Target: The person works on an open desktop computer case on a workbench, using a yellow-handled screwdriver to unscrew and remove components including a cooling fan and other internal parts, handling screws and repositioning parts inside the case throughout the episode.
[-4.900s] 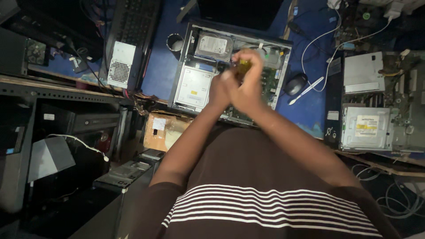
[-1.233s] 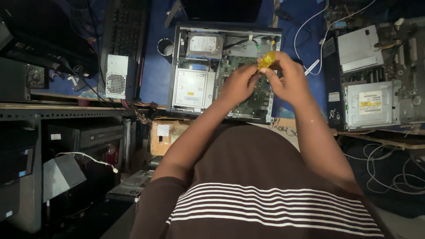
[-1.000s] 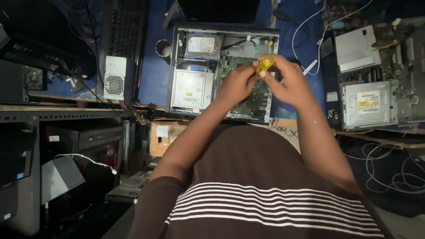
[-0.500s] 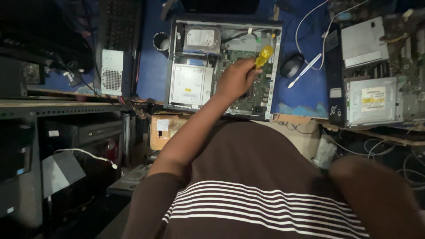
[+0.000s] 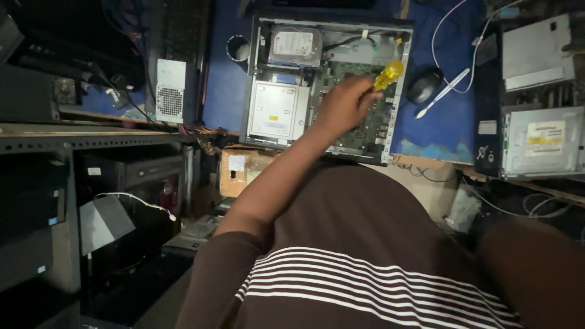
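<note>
Left hand (image 5: pixel 344 105): closed around a screwdriver with a yellow handle (image 5: pixel 388 75); the handle is seen projecting from the fingers toward the upper right. The hand is held over the green motherboard (image 5: pixel 365 128) of an open desktop computer case (image 5: pixel 329 85), which is taken as the landmark below. The screwdriver's tip is hidden by the hand, so contact with the board cannot be told.

Right hand: not seen; only a dark sleeve (image 5: pixel 530 274) is shown at the lower right, well apart from the case, so its grip cannot be told.

Inside the case: a silver hard drive (image 5: pixel 294 45) is mounted in the upper left corner; a grey optical drive (image 5: pixel 273 111) is seated just below it, beside the motherboard.

Right of the case: a black mouse (image 5: pixel 425 85) and a white pen-like tool (image 5: pixel 443 93) are laid on the blue work surface (image 5: pixel 442 125), near the case wall. Further right, a second opened computer (image 5: pixel 536 97) is placed.

Left of the case: a round black cup-like object (image 5: pixel 239 47) is set just beside it; a grey power supply with a vent grille (image 5: pixel 170 91) is placed further left.

Below the case: a brown cardboard box (image 5: pixel 241 170) is stored.
</note>
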The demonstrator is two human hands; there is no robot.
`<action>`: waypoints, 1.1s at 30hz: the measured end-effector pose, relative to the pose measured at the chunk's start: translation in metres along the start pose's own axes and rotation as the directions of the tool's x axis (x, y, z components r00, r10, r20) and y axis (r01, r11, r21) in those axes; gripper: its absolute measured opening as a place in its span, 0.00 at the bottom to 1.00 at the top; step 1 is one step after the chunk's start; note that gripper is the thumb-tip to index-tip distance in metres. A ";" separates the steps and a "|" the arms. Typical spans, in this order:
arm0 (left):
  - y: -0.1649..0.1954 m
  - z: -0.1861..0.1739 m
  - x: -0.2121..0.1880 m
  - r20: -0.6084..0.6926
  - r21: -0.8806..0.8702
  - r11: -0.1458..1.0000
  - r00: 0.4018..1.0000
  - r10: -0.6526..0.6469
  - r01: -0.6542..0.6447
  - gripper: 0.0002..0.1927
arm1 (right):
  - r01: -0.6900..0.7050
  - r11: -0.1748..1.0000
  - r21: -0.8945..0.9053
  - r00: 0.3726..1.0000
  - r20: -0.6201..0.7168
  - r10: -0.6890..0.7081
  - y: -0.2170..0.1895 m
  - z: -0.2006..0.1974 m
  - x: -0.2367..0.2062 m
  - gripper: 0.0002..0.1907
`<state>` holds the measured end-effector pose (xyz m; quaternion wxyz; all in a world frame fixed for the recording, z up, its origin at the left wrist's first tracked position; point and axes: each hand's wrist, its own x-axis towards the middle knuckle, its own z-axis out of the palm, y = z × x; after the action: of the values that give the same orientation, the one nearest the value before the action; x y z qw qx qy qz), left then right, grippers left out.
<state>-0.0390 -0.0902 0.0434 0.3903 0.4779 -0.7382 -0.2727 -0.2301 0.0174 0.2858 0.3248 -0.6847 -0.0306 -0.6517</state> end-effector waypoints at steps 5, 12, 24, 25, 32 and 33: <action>0.002 0.001 0.002 0.058 -0.014 0.998 0.996 -0.061 0.061 0.11 | -0.005 1.000 -0.018 1.000 -0.012 0.005 0.019 0.002 -0.010 0.27; 0.012 -0.003 0.015 0.095 -0.019 0.997 0.993 -0.071 0.074 0.09 | -0.154 0.943 -0.296 0.975 -0.202 0.096 0.024 -0.018 -0.014 0.29; -0.009 -0.011 0.021 0.250 -0.074 0.981 0.956 -0.154 0.177 0.10 | -0.756 0.592 -0.277 0.614 -0.614 0.496 0.199 0.023 -0.146 0.25; -0.010 -0.014 0.019 0.228 -0.106 0.988 0.970 -0.084 0.111 0.10 | -0.717 0.652 -0.247 0.634 -0.619 0.464 0.205 0.021 -0.148 0.21; -0.006 -0.024 0.023 0.135 -0.199 0.978 0.986 0.096 -0.068 0.14 | -0.599 0.757 -0.261 0.681 -0.663 0.311 0.222 0.005 -0.153 0.12; -0.006 -0.025 0.022 0.161 -0.182 0.982 0.985 0.069 -0.039 0.13 | -0.584 0.781 -0.219 0.664 -0.683 0.305 0.223 0.006 -0.154 0.13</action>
<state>-0.0203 -0.1141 0.0593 0.3758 0.3963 -0.7534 -0.3662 -0.1439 -0.0962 0.0553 0.3136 -0.4730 0.3906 -0.7248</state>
